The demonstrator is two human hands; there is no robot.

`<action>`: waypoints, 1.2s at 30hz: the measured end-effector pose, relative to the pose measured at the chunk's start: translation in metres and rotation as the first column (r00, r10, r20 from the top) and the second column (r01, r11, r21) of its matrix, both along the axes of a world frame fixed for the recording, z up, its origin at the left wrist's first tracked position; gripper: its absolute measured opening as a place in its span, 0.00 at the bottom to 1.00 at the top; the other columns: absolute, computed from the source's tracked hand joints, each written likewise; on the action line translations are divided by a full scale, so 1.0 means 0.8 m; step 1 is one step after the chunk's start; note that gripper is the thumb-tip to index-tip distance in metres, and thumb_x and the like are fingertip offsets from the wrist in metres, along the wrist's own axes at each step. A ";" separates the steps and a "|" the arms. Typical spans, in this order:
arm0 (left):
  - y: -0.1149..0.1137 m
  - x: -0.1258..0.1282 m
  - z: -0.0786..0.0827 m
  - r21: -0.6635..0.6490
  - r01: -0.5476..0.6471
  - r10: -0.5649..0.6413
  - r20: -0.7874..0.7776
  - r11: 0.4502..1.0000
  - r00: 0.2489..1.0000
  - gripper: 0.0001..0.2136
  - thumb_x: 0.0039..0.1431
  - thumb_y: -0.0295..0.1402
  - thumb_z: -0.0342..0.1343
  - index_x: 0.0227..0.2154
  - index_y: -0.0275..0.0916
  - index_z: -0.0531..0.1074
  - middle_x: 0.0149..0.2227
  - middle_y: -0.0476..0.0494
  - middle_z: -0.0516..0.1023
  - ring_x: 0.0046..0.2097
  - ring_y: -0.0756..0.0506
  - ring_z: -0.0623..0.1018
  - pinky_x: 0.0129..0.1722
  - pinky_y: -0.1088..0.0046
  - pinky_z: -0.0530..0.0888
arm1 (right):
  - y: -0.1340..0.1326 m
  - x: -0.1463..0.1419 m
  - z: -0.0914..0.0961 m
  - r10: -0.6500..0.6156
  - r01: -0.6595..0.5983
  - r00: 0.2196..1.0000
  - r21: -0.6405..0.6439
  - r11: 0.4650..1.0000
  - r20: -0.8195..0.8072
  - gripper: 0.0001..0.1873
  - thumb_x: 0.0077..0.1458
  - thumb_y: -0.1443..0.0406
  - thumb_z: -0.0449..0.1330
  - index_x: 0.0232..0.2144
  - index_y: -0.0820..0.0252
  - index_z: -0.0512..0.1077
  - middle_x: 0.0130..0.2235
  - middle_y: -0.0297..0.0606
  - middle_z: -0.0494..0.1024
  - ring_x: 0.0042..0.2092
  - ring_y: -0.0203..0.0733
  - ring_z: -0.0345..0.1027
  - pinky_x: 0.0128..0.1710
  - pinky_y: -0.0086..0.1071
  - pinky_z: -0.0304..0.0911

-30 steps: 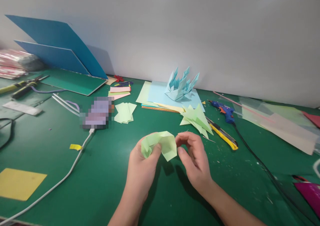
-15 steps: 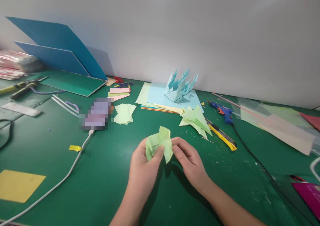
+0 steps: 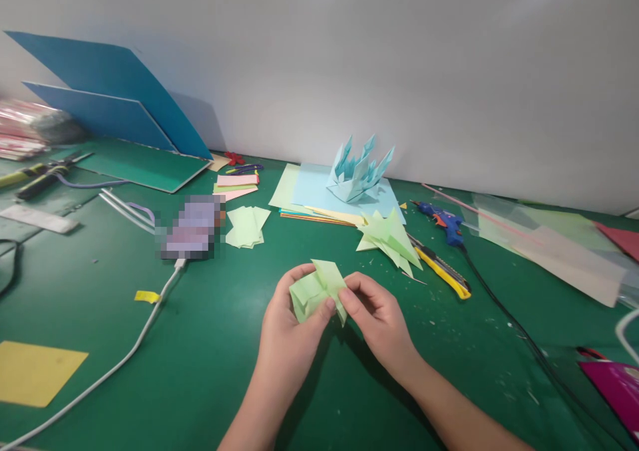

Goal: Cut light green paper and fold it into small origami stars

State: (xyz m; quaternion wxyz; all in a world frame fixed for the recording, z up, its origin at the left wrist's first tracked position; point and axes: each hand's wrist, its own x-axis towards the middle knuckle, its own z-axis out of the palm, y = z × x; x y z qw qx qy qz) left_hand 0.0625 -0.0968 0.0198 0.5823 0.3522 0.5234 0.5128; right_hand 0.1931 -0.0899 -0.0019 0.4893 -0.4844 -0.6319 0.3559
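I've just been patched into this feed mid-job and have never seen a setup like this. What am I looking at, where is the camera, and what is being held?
There is no machine here. These are a person's two bare hands, filmed by one camera worn on their head that looks forward and down. The left hand and right hand pinch one folded light green paper between them, over the green table. Behind it lie a blue folded paper model, a heap of green folded pieces, a yellow utility knife and a blue glue gun. To the left are a white cable and a yellow sheet.
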 end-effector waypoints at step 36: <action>0.002 -0.015 0.014 -0.027 0.025 -0.023 0.072 0.999 0.997 0.18 0.37 0.34 0.65 0.36 0.38 0.73 0.27 0.50 0.74 0.23 0.53 0.72 0.21 0.80 0.68 | 0.004 0.003 0.000 -0.002 -0.020 0.980 -0.111 0.994 -0.198 0.12 0.52 0.57 0.59 0.24 0.59 0.69 0.23 0.31 0.67 0.25 0.34 0.60 0.25 0.27 0.60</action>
